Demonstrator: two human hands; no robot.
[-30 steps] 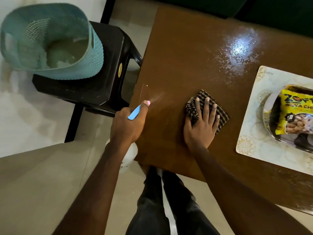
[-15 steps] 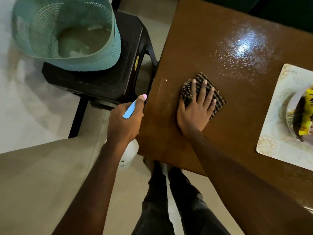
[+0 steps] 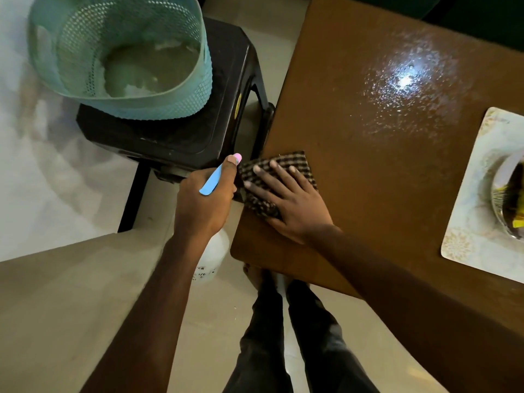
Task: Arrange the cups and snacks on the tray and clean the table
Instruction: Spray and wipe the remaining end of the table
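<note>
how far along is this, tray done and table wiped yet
Done: a snack is on the tray; cups are out of view. In hand: the right hand presses the cloth at the left edge of the table while the left hand grips the spray bottle. Left: the wet patch mid-table is not yet wiped.

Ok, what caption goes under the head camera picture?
The right hand presses a checked cloth on the brown table's edge while the left hand grips a spray bottle.
</note>
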